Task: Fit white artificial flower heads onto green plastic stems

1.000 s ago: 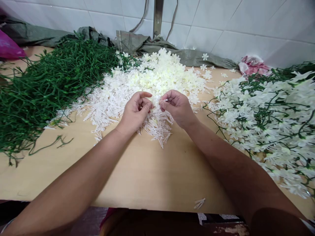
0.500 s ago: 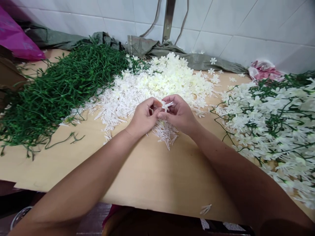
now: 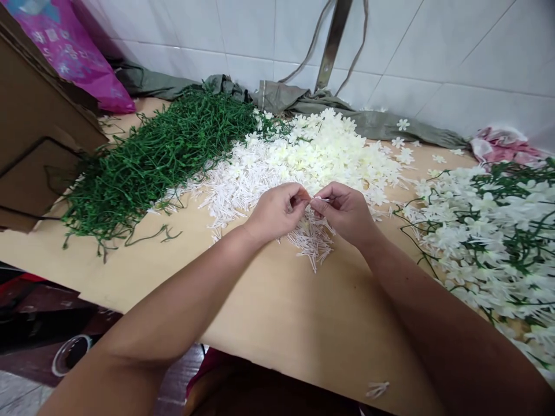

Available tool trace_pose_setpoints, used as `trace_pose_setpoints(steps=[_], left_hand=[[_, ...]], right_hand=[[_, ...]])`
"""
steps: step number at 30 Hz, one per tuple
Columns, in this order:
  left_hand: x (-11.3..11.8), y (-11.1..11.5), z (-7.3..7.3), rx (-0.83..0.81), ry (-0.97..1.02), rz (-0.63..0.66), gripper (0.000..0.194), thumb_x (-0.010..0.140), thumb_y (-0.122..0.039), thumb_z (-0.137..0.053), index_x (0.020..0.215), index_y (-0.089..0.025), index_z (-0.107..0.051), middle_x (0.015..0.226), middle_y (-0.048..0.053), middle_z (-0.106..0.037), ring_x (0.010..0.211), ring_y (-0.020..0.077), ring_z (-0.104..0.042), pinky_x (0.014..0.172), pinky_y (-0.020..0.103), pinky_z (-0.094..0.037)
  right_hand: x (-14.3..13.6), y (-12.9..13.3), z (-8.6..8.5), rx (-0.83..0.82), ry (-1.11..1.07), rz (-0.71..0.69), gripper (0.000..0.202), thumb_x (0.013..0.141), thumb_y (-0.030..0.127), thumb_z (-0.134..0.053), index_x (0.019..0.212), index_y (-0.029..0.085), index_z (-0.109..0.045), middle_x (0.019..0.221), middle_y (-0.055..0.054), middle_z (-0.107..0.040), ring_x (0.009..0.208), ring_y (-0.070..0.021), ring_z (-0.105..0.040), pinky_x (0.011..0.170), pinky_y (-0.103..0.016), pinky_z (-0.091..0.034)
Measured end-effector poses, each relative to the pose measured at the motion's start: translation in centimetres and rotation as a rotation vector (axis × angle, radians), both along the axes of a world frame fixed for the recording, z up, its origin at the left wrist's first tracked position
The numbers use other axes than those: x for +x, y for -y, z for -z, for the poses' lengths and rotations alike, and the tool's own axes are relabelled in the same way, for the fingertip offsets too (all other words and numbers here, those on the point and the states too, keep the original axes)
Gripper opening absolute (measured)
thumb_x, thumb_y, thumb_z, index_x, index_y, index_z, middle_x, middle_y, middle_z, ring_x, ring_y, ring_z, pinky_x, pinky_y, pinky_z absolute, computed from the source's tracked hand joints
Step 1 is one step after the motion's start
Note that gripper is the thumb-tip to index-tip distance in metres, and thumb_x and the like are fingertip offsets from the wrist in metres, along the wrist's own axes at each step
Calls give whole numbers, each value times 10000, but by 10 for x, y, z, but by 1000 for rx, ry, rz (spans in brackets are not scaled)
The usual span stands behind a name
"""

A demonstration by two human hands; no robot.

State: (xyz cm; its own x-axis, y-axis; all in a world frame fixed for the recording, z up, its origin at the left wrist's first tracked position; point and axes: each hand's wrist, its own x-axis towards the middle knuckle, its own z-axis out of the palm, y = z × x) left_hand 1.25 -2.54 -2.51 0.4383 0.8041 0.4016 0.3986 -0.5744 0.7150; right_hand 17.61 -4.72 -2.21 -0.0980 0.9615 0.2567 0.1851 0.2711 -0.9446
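Note:
My left hand and my right hand meet fingertip to fingertip over the front of the heaps. The right thumb and fingers pinch a thin white plastic piece. My left fingers are pressed together too, but what is in them is hidden. Just below the hands lies a small bunch of thin white sticks. Behind them spreads a larger heap of similar white sticks, running into a pile of loose cream-white artificial flower heads.
Green plastic stems are heaped at left beside a cardboard box and a pink bag. White flowers on green stems pile up at right. Grey cloth lines the tiled wall. A few white sticks lie near the front edge.
The view has swung left, bringing the cardboard box into sight. A white flower that showed between my fingertips is no longer visible there; a thin white piece shows in the right pinch.

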Motion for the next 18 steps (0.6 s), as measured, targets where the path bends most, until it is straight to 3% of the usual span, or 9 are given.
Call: trace_pose_setpoints(steps=[3, 7, 9, 11, 13, 16, 18], left_hand=[[-16, -14, -7, 114, -136, -60, 96, 792, -167, -500, 748, -177, -585, 752, 27, -598, 704, 138, -528, 649, 291, -397], [-59, -46, -21, 200, -288, -494, 195, 770, -123, -504, 883, -180, -653, 945, 93, -622, 844, 212, -552, 757, 370, -415], [-83, -61, -25, 273, -476, -628, 289, 775, -117, -490, 987, -186, -674, 1020, 133, -611, 984, 285, -522, 816, 428, -386], [-103, -73, -25, 328, -685, -623, 364, 788, -112, -457, 1074, -194, -666, 1113, 158, -584, 1052, 322, -488, 831, 458, -354], [-115, -81, -22, 334, -860, -578, 331, 772, -93, -455, 979, -179, -700, 1073, 171, -596, 1056, 335, -480, 828, 462, -335], [-122, -88, -22, 341, -998, -549, 274, 808, -131, -440, 831, -163, -711, 1011, 162, -622, 1042, 318, -485, 842, 451, -301], [-123, -91, -31, 296, -1025, -547, 289, 843, -168, -417, 790, -150, -700, 948, 148, -643, 997, 293, -497, 844, 446, -277]], right_hand=[[2, 1, -1, 22, 73, 25, 194, 715, 292, -686, 619, 183, -557, 510, 24, -547, 470, -85, -465, 465, -247, -360], [3, 3, -4, 67, 206, 49, 215, 739, 298, -649, 596, 184, -536, 466, 37, -483, 424, -76, -403, 439, -245, -312], [2, 4, -5, 103, 254, 55, 227, 748, 314, -639, 601, 186, -523, 458, 46, -452, 424, -76, -389, 447, -251, -311], [0, 4, -3, 120, 281, 59, 229, 756, 322, -628, 610, 186, -515, 465, 49, -441, 437, -79, -391, 464, -254, -318], [-1, 3, -2, 107, 286, 60, 223, 763, 322, -615, 621, 185, -511, 473, 50, -437, 448, -78, -389, 473, -252, -318], [-2, 3, 1, 76, 280, 69, 214, 766, 323, -607, 637, 181, -512, 485, 53, -433, 456, -72, -376, 478, -245, -311], [-2, 3, 2, 61, 265, 75, 207, 769, 323, -600, 647, 179, -514, 488, 56, -426, 456, -68, -370, 478, -240, -306]])
